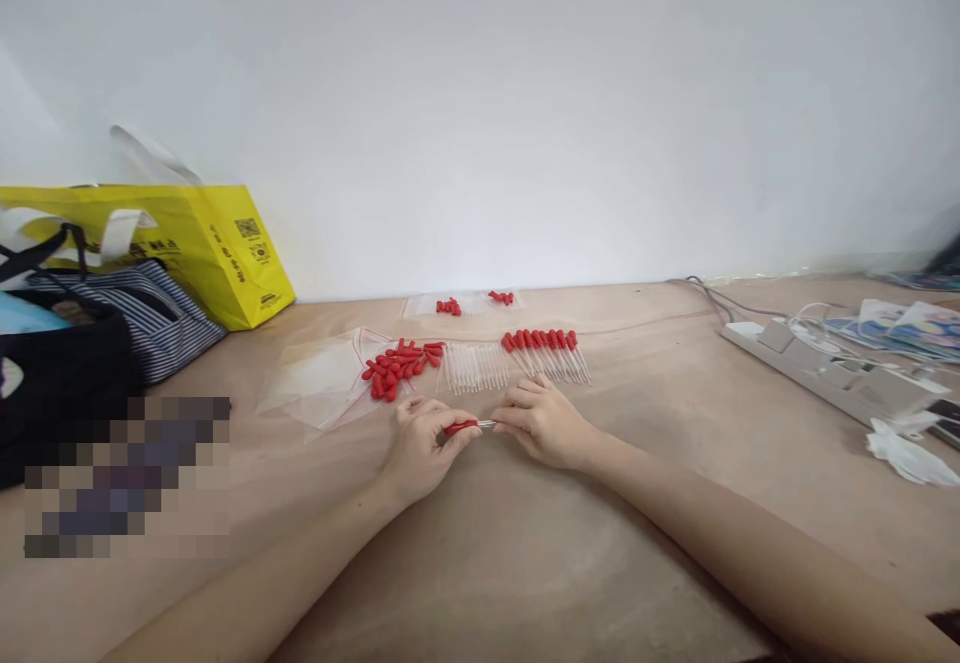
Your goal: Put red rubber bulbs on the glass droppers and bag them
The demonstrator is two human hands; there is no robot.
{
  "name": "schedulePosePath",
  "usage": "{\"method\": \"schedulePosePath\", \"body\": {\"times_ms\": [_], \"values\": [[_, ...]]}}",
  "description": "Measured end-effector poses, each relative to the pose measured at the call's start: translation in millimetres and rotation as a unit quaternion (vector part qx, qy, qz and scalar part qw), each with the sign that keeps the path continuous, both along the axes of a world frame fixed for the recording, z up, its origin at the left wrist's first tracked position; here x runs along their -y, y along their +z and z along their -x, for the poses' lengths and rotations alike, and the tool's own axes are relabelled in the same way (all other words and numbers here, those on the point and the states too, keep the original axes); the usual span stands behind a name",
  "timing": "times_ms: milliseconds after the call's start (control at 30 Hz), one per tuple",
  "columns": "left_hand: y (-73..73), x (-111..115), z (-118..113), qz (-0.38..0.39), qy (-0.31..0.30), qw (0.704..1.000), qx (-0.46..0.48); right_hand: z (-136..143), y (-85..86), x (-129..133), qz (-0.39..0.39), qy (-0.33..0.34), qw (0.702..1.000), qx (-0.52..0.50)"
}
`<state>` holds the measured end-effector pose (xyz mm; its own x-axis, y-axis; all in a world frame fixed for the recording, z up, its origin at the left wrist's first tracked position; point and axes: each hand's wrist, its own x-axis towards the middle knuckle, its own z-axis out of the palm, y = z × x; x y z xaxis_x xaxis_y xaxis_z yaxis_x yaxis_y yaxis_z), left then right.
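Observation:
My left hand (430, 443) pinches a red rubber bulb (460, 427) between thumb and fingers. A clear dropper tube (486, 424) runs from the bulb to my right hand (544, 421), whose closed fingertips grip its other end. The tube lies level, just above the table. Beyond my hands, loose red bulbs (397, 367) are heaped on a clear plastic bag (360, 343). Beside them lies a row of bare clear tubes (475, 367). To the right, several droppers with red bulbs fitted (541, 341) lie side by side.
Smaller groups of red bulbs (448, 308) lie on clear bags near the wall. A yellow bag (217, 253), a striped pouch (169, 318) and a black bag (67, 383) stand at left. At right are a power strip (802, 368), cables and a crumpled tissue (911, 453).

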<state>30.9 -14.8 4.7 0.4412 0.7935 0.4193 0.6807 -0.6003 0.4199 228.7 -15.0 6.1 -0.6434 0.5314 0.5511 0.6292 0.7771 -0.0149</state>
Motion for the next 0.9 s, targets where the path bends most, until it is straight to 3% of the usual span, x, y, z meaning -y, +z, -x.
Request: {"method": "schedulePosePath", "body": {"times_ms": [167,267,400,500,700,900], "values": [[-1.0,-4,5,-0.016,0.03,0.999,0.0,-3,-4.8,0,0.003,-0.048,0.999,0.015],[0.2,-10,11,-0.032,0.1,0.994,0.035,-12,-7.8,-11,0.054,-0.164,0.984,-0.037],[1.7,-25,22,-0.034,0.182,0.982,0.039,-30,-4.4,-36,0.133,-0.37,0.913,-0.111],[2.1,-32,28,-0.042,0.22,0.974,0.021,-39,-0.3,-53,0.169,-0.456,0.867,-0.11],[4.7,-34,32,-0.056,0.257,0.965,-0.02,-41,1.1,-69,0.2,-0.507,0.834,-0.084],[8.4,-41,31,-0.057,0.294,0.952,-0.068,-23,8.4,-67,0.164,-0.467,0.864,-0.092]]}}
